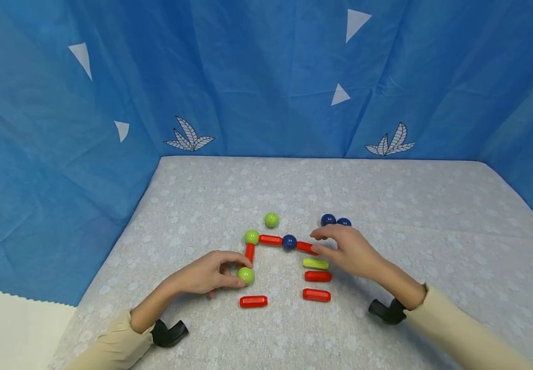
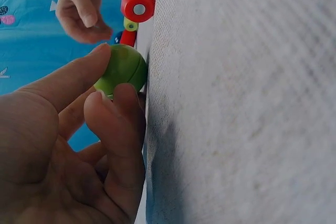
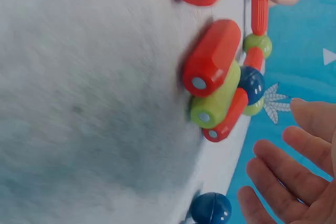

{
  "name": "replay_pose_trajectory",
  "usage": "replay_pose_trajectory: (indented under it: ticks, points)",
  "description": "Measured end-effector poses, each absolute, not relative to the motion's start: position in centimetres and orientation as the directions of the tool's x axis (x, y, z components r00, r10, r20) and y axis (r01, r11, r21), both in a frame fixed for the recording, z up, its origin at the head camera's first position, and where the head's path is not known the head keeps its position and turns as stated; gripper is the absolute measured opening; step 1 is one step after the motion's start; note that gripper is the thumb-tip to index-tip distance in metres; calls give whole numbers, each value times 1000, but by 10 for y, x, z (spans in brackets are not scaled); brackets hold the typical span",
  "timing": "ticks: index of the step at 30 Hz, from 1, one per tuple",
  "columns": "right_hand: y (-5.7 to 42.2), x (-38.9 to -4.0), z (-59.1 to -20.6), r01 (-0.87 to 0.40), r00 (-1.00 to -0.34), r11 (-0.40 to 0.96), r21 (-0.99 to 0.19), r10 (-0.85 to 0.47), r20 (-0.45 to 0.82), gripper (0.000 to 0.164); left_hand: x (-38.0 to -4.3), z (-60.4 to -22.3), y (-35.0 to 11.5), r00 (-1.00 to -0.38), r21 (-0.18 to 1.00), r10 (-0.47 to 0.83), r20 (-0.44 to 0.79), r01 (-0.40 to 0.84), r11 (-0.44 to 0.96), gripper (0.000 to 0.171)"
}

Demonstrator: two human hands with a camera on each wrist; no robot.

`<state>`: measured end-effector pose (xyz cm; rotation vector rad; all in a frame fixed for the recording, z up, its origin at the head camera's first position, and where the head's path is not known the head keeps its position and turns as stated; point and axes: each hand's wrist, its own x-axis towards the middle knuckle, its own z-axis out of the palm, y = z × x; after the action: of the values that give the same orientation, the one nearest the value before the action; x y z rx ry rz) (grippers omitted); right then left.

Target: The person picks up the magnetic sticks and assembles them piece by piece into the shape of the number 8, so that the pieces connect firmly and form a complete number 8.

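My left hand point(image 1: 213, 272) holds a green ball point(image 2: 126, 69) between thumb and fingers, low at the table surface. Against that ball stands a red rod point(image 1: 250, 253), which leads up to a green ball point(image 1: 251, 237) at the corner. From there a red rod point(image 1: 271, 240), a blue ball point(image 1: 289, 242) and another red rod point(image 1: 306, 247) run rightward in a row. Over this last rod's right end hovers my right hand point(image 1: 351, 249), its fingers loosely bent with nothing between them in the right wrist view.
Right of centre lie a green rod point(image 1: 315, 264) and two red rods point(image 1: 317, 276). Another red rod point(image 1: 253, 301) lies near the left hand. Beyond the chain sits a loose green ball point(image 1: 272, 220); two blue balls point(image 1: 328, 220) sit behind the right hand. Blue curtain point(image 1: 266, 77) surrounds the table.
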<state>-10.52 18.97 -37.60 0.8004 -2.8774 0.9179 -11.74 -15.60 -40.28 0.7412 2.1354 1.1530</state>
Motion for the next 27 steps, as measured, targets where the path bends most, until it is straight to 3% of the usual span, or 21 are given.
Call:
replay_pose_trajectory:
  ticks: [16, 27]
  points:
    - [197, -69, -392, -509, -839, 697, -505, -534, 109, 12, -118, -404, -157, -670, 882, 712, -209, 185, 433, 34]
    - [199, -66, -397, -541, -822, 697, -472, -556, 122, 15, -118, -405, -157, -674, 890, 707, -213, 165, 426, 29]
